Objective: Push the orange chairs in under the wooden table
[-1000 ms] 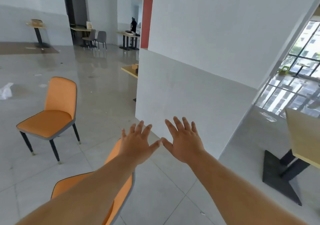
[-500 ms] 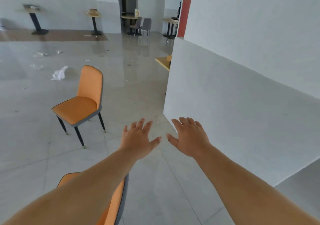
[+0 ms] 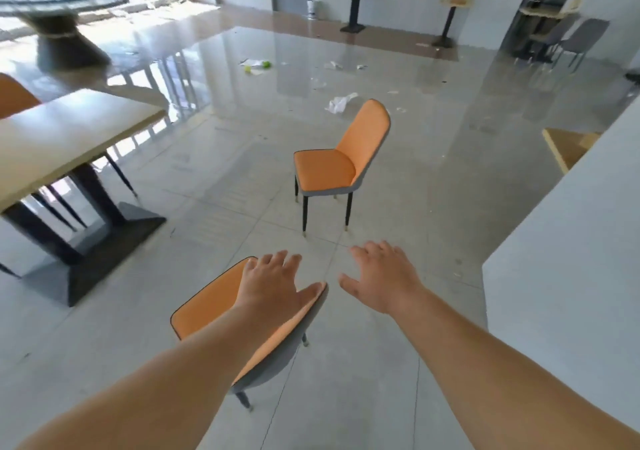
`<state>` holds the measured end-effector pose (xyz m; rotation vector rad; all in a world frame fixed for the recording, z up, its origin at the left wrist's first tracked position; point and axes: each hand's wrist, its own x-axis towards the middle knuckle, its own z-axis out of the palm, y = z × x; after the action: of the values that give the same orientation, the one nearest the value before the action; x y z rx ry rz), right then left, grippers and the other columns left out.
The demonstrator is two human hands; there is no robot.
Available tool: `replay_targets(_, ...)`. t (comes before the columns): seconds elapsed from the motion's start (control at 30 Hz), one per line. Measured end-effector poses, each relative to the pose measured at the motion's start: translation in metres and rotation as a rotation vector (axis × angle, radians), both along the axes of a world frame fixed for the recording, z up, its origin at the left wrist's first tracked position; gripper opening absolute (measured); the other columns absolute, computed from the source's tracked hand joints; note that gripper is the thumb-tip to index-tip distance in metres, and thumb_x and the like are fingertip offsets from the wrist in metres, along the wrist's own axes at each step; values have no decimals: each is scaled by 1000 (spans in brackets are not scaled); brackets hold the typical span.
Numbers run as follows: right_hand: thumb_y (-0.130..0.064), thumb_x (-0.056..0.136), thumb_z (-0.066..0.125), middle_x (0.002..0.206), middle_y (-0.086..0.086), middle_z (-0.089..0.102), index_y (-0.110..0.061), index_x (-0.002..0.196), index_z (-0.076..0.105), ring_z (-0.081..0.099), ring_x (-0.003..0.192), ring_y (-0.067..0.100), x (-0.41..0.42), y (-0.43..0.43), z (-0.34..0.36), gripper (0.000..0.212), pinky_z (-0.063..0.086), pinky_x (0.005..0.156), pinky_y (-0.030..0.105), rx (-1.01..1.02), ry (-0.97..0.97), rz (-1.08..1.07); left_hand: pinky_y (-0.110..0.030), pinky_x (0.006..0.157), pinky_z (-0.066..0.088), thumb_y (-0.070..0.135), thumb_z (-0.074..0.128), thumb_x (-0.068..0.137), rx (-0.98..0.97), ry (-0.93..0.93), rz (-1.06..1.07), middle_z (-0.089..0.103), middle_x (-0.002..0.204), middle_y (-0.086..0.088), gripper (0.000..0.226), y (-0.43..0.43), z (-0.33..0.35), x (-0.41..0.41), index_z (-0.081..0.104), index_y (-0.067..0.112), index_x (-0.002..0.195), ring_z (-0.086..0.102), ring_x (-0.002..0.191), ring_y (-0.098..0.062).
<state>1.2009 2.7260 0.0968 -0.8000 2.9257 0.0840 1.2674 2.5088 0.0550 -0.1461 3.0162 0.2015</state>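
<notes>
An orange chair (image 3: 211, 306) with a grey back shell stands just below me; my left hand (image 3: 273, 285) hovers spread over the top of its backrest, and I cannot tell whether it touches. My right hand (image 3: 379, 278) is open in the air to the right of that backrest, holding nothing. A second orange chair (image 3: 332, 165) stands free on the floor ahead, its seat facing left. The wooden table (image 3: 65, 134) on a black pedestal base is at the left. Part of a third orange chair (image 3: 14, 95) shows behind that table at the far left edge.
A white wall corner (image 3: 568, 259) juts in at the right, with another table's edge (image 3: 564, 146) behind it. Paper litter (image 3: 337, 103) lies on the shiny tiled floor beyond the far chair. A round dark table (image 3: 59, 3) stands at the back left, grey chairs (image 3: 575, 39) at the back right.
The view has swung left: the wooden table has come into sight and the wall slid to the right edge. My left hand now sits over the near chair's backrest.
</notes>
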Motion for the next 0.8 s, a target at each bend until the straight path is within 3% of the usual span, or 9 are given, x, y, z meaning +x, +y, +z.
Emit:
replay_targets(0.17,-77,85,17,130,9,62,-19,140,53,51,120,32,-25,-51,-43,88,41,102,51,21,-56,225,-55,127,25,89,29,93,79,-34,172,36,171,-1,91,-19,-47,-7,33,31,163,32,156,-28)
replay_targets(0.27,-77,90,26,131,8,61,-21,139,53,51,122,32,-36,-65,-79,80,40,103,50,73,-105,340,-56,128,24,89,28,93,130,-86,256,30,174,-3,91,-19,-83,2,30,31,164,31,157,-30)
replay_targets(0.6,-78,90,33,143,7,56,-23,149,47,47,131,32,-53,-69,-180,82,37,108,55,147,-337,647,-56,126,27,96,16,88,222,-250,616,27,175,-4,100,18,-157,52,31,31,163,33,155,-31)
replay_targets(0.7,-79,87,38,140,3,56,-26,148,45,49,128,31,-58,-65,-193,81,37,105,56,165,-333,766,-54,124,28,92,25,90,229,-249,725,29,174,-2,94,42,-165,61,34,32,162,36,152,-29)
replay_targets(0.8,-66,89,54,142,3,52,-29,153,36,48,126,32,-65,-62,-205,76,36,105,59,170,-311,854,-57,127,20,86,37,91,148,-233,791,31,173,0,89,64,-173,62,34,31,161,32,154,-27)
